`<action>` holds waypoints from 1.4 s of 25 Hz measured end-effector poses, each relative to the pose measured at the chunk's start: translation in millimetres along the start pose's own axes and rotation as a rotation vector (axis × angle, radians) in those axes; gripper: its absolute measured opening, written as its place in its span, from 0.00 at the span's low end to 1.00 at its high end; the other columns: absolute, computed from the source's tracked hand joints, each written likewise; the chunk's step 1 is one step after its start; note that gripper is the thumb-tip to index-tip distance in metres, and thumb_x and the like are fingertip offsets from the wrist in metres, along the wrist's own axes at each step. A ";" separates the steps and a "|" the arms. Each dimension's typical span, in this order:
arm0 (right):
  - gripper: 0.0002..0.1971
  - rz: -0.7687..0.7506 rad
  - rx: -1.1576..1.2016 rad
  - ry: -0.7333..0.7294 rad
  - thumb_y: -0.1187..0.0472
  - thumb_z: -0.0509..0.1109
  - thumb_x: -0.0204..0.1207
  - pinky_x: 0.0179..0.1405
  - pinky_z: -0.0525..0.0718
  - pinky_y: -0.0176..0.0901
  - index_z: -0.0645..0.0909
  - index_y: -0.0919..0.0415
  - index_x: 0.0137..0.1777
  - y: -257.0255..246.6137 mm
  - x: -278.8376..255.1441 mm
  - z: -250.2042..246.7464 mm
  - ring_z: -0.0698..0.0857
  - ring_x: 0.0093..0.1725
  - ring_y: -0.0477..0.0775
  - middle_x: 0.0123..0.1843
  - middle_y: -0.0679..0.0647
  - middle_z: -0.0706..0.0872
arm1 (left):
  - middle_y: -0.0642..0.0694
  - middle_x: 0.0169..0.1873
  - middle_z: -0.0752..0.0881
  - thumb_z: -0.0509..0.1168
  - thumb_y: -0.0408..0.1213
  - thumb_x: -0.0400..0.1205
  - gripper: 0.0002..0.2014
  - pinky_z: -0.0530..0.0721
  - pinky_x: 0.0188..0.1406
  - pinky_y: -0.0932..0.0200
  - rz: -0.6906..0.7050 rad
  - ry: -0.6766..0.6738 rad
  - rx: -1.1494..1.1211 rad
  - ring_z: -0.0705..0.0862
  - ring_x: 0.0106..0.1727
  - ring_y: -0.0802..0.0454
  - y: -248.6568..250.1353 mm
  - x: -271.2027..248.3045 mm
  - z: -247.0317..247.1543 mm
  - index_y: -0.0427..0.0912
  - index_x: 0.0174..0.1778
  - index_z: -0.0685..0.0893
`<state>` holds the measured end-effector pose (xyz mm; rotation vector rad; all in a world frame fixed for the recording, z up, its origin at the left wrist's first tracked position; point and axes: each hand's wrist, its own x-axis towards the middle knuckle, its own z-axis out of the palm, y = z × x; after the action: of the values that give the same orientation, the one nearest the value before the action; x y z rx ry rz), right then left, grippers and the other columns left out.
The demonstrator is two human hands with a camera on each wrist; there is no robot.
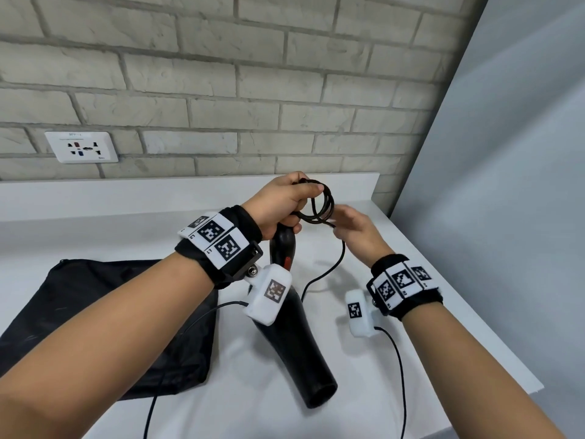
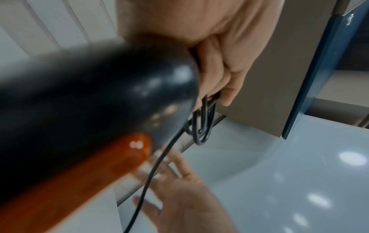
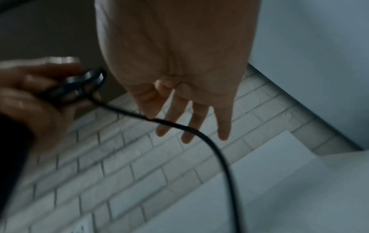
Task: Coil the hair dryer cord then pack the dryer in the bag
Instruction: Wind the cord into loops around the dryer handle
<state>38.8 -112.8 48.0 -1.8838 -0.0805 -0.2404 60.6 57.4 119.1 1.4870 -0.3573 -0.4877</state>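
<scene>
The left hand (image 1: 278, 204) gripped cord (image 1: 319, 204) loops and dryer (image 1: 294, 327) handle; right hand (image 1: 354, 229) fingers (image 3: 223, 126) were straight and spread, the cord across them.

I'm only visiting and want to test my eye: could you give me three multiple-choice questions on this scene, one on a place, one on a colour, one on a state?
1. Where does the bag lie?
A. on the counter, left of the hair dryer
B. hung on the wall
C. over the dryer

2. What colour is the dryer's switch?
A. green
B. red
C. white

3. How is the right hand?
A. clenched in a fist
B. gripping the dryer
C. fingers straight, beside the cord

Key: 1 A, it lies flat left of the hair dryer. 2 B, red on black. 3 C, the left hand holds the cord loops.
</scene>
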 end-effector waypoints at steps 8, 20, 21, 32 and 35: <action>0.29 -0.083 0.396 -0.246 0.45 0.80 0.58 0.55 0.82 0.37 0.77 0.54 0.59 -33.0 3.5 -1.1 0.86 0.51 0.41 0.47 0.43 0.91 | 0.56 0.12 0.60 0.59 0.43 0.84 0.13 0.66 0.19 0.66 0.009 0.023 -0.114 0.54 0.11 0.59 5.2 -1.1 -4.9 0.47 0.34 0.69; 0.10 -0.019 0.486 -0.118 0.69 0.55 0.80 0.41 0.88 0.38 0.77 0.61 0.43 -44.2 -0.5 9.7 0.86 0.33 0.43 0.28 0.46 0.86 | 0.57 0.13 0.61 0.58 0.45 0.84 0.14 0.66 0.18 0.65 0.049 -0.056 -0.042 0.55 0.11 0.61 4.8 -3.4 -2.5 0.46 0.33 0.71; 0.13 -0.010 0.446 -0.086 0.71 0.52 0.82 0.39 0.88 0.38 0.77 0.61 0.44 -44.8 -0.2 11.9 0.85 0.31 0.43 0.28 0.46 0.85 | 0.57 0.13 0.62 0.57 0.44 0.85 0.14 0.66 0.18 0.65 0.049 -0.046 -0.047 0.55 0.11 0.61 3.8 -3.3 -1.5 0.46 0.32 0.71; 0.13 -0.003 0.476 -0.132 0.68 0.52 0.83 0.43 0.87 0.36 0.78 0.59 0.52 -52.6 -5.0 3.3 0.85 0.34 0.40 0.29 0.44 0.86 | 0.56 0.13 0.62 0.52 0.48 0.86 0.15 0.69 0.18 0.65 0.027 -0.066 -0.068 0.54 0.11 0.59 4.2 -0.9 -3.3 0.45 0.36 0.71; 0.13 -0.027 0.436 -0.081 0.70 0.54 0.82 0.39 0.88 0.36 0.79 0.62 0.44 -56.7 -2.2 6.8 0.85 0.30 0.40 0.25 0.45 0.85 | 0.56 0.13 0.60 0.52 0.48 0.86 0.16 0.67 0.20 0.64 0.021 -0.079 -0.097 0.54 0.11 0.59 7.9 -0.7 -5.9 0.46 0.35 0.71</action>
<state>27.6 -88.1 98.3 -1.4584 -0.1980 -0.1502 63.8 63.0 126.6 1.3711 -0.4054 -0.5406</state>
